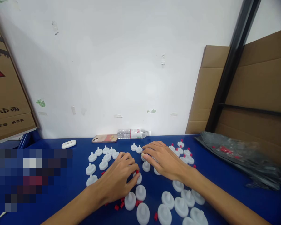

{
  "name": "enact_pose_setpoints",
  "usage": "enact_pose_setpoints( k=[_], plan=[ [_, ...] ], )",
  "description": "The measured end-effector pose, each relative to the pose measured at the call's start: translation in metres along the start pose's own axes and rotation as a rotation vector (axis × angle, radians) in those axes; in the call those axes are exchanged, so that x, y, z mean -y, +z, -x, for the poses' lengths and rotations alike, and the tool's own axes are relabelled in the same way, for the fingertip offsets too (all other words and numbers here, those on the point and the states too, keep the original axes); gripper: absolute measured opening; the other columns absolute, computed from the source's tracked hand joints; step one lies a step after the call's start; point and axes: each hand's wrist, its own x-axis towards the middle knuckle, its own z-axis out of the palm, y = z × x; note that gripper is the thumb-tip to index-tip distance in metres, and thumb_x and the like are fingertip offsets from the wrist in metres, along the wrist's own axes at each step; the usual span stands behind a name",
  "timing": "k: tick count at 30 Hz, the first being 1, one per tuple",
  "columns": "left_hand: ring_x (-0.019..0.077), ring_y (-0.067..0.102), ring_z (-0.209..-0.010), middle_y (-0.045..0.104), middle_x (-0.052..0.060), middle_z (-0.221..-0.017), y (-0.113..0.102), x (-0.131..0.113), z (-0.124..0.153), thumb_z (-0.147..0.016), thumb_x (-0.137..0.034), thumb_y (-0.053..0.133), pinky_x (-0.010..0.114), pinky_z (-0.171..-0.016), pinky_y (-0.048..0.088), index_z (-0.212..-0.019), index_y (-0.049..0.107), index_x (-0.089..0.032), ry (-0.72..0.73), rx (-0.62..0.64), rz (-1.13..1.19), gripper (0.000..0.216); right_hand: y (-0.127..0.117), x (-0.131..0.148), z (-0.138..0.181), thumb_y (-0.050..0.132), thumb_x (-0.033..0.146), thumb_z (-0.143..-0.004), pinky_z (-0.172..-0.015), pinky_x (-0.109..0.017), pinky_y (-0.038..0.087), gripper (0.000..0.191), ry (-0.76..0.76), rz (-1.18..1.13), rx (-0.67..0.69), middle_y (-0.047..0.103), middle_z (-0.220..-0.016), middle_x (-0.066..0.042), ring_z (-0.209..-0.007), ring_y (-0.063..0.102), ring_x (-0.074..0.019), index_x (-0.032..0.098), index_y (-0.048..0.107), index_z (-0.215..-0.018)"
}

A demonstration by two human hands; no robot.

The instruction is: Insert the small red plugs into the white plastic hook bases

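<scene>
Watching remotely, I see white discs (143,215) standing spout-up, presumably so each tip is reachable; red-topped discs (180,144) cluster on the right, seemingly set apart from the bare ones. My left hand (122,175) curls nearly closed, thumb and finger pinching a red cap (137,171) at a disc near the middle. My right hand (162,157) arches loosely over others; whether it grips one, I can't tell.
</scene>
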Motion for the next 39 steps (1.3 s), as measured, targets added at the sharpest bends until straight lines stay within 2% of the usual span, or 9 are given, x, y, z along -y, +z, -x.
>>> enact_pose_setpoints(
  k=[6,11,17,22,24,29,32,36,39],
  plan=[
    [0.0221,0.051,-0.092,0.063,0.002,-0.091,0.0,0.001,0.001,-0.098,-0.016,0.054,0.042,-0.087,0.038,-0.097,0.064,-0.019,-0.009,0.006,0.004,0.01,-0.001,-0.001,0.002,0.039,0.035,-0.109,-0.102,-0.045,0.042,0.033,-0.004,0.036,-0.029,0.068,-0.128,-0.006,-0.12,0.061,-0.0243,0.022,0.069,-0.11],
    [0.0228,0.05,-0.098,0.061,0.004,-0.104,-0.006,-0.003,0.001,-0.098,-0.018,0.055,0.043,-0.09,0.038,-0.107,0.061,-0.021,-0.01,-0.052,0.046,0.012,-0.001,-0.001,0.001,0.04,0.035,-0.109,-0.103,-0.048,0.042,0.032,0.005,0.046,-0.033,0.068,-0.13,-0.006,-0.123,0.059,-0.025,0.022,0.069,-0.107],
    [0.0216,0.047,-0.088,0.058,0.004,-0.09,-0.015,-0.011,0.003,-0.096,-0.02,0.053,0.041,-0.083,0.038,-0.089,0.059,-0.018,0.101,-0.08,0.11,0.01,0.0,-0.001,0.002,0.04,0.035,-0.109,-0.103,-0.047,0.042,0.033,-0.002,0.049,-0.039,0.068,-0.129,-0.006,-0.121,0.06,-0.0244,0.022,0.069,-0.107],
    [0.0221,0.048,-0.089,0.06,0.004,-0.088,-0.008,-0.013,0.004,-0.09,-0.023,0.063,0.041,-0.082,0.038,-0.089,0.061,-0.018,0.136,0.0,0.071,0.006,0.0,-0.001,0.002,0.04,0.035,-0.109,-0.103,-0.046,0.042,0.033,-0.008,0.05,-0.033,0.068,-0.129,-0.007,-0.12,0.06,-0.0244,0.021,0.069,-0.109],
    [0.0217,0.048,-0.088,0.06,0.003,-0.087,-0.004,-0.013,0.004,-0.092,-0.02,0.061,0.041,-0.082,0.039,-0.089,0.062,-0.019,0.134,0.022,0.052,0.004,0.0,0.0,0.002,0.04,0.034,-0.109,-0.103,-0.046,0.042,0.033,-0.01,0.045,-0.037,0.068,-0.129,-0.007,-0.12,0.06,-0.0243,0.021,0.07,-0.109],
    [0.02,0.048,-0.084,0.06,0.002,-0.081,-0.001,-0.012,0.004,-0.095,-0.014,0.055,0.038,-0.079,0.04,-0.082,0.061,-0.019,0.151,0.005,0.027,0.014,-0.002,0.001,0.0,0.039,0.034,-0.109,-0.103,-0.046,0.041,0.033,-0.019,0.031,-0.043,0.067,-0.13,-0.007,-0.121,0.06,-0.0247,0.021,0.07,-0.104],
    [0.0189,0.049,-0.08,0.06,0.002,-0.078,-0.004,-0.009,0.002,-0.099,-0.014,0.054,0.036,-0.075,0.04,-0.088,0.062,-0.018,0.207,-0.083,0.011,0.015,-0.004,0.002,-0.001,0.038,0.032,-0.109,-0.103,-0.046,0.039,0.033,-0.029,0.011,-0.053,0.068,-0.128,-0.007,-0.121,0.059,-0.0242,0.021,0.068,-0.105],
    [0.0197,0.052,-0.082,0.066,0.004,-0.083,-0.008,-0.003,0.0,-0.099,-0.009,0.055,0.035,-0.075,0.042,-0.099,0.063,-0.016,0.264,-0.341,-0.063,0.011,-0.009,0.006,0.001,0.033,0.03,-0.11,-0.105,-0.044,0.036,0.034,-0.074,-0.108,-0.057,0.072,-0.114,-0.004,-0.106,0.064,-0.0195,0.021,0.065,-0.111],
    [0.0198,0.055,-0.086,0.069,0.004,-0.088,-0.011,0.002,-0.001,-0.096,-0.006,0.061,0.035,-0.077,0.043,-0.105,0.063,-0.016,0.233,-0.501,-0.102,0.014,-0.012,0.008,0.003,0.033,0.033,-0.11,-0.11,-0.046,0.032,0.034,-0.119,-0.163,-0.044,0.073,-0.109,-0.004,-0.099,0.065,-0.0187,0.021,0.063,-0.121]
  ],
)
